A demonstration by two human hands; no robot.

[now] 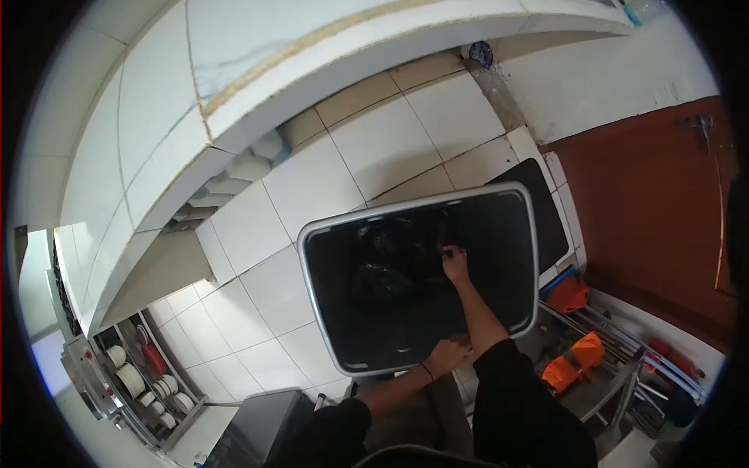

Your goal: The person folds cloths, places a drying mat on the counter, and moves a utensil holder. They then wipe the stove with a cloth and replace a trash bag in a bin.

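Note:
A large black bin (413, 327) with a pale grey rim stands below me, its dark inside facing up. Crumpled, shiny black plastic (382, 281) lies within it, left of centre. My right hand (455, 264) reaches inside the bin, its fingers closed near the dark plastic; what they hold, if anything, is too dark to make out. At the near rim is my left hand (448, 356), beside my right forearm, with its fingers curled and partly hidden.
A brown door (647, 203) is at the right, with a black mat (538, 210) before it. A metal rack with an orange item (573, 363) stands lower right. Plates (130, 380) sit on a rack at left. A tiled counter (156, 148) curves across the upper left.

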